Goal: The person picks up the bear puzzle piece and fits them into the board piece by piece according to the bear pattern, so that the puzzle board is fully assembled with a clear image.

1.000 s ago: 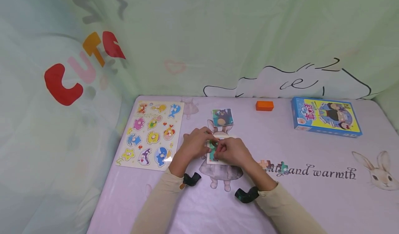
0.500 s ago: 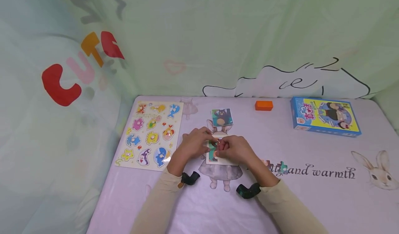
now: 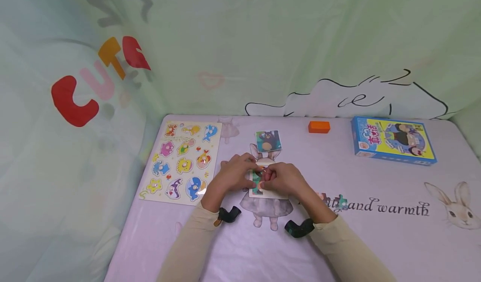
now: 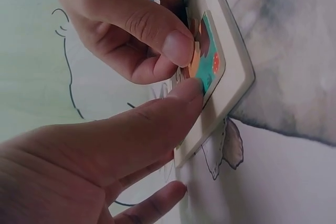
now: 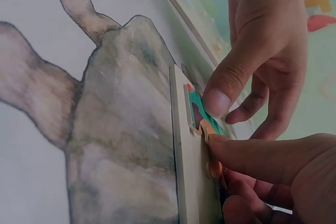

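In the head view, a small cream puzzle board lies at the middle of the table, partly covered by both hands. My left hand is at its left side. The left thumb presses, nearly straight, on a green puzzle piece, with the other fingers by the board's far edge. My right hand pinches an orange-brown puzzle piece between thumb and fingers, right at the board's recess. Just beyond the board lies a bear picture card. Several loose jigsaw pieces lie right of the right forearm.
A sea-animal peg puzzle lies flat on the left. Near the back edge stand an orange block and, farther right, a blue and yellow box. Fabric walls close off the back and left of the table.
My right hand has turned slightly and shifted a little over the board, still pinching the piece. The left hand stays almost in place at the board's left side.
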The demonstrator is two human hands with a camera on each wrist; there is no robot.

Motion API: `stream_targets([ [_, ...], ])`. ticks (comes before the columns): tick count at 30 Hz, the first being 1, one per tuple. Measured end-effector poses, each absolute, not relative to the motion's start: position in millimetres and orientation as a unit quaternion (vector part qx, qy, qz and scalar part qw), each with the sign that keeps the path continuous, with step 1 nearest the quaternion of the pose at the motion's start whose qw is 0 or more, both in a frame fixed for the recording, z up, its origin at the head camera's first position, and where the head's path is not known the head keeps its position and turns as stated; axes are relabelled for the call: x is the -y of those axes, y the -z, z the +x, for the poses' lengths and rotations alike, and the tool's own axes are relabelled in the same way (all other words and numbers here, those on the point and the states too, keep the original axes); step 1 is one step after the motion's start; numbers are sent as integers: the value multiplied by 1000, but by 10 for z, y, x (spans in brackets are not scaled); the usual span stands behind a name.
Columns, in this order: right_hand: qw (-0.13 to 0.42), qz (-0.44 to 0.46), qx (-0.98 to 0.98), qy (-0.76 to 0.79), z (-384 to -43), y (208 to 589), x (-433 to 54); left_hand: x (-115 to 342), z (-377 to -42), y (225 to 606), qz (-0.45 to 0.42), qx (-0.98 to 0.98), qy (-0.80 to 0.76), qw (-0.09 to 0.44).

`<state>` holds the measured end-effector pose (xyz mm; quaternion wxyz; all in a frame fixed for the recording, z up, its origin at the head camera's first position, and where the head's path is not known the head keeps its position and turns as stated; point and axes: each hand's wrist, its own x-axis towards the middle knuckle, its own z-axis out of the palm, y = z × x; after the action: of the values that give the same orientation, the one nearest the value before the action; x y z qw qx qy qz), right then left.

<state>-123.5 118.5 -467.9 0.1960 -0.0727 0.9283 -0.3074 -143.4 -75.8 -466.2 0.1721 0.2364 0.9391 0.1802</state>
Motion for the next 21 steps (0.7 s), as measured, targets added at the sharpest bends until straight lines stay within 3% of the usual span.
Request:
stream_targets([
  [21, 190, -73, -916, 347, -1262, 4731, -1247, 715, -1428, 4615, 216, -941, -182, 184],
])
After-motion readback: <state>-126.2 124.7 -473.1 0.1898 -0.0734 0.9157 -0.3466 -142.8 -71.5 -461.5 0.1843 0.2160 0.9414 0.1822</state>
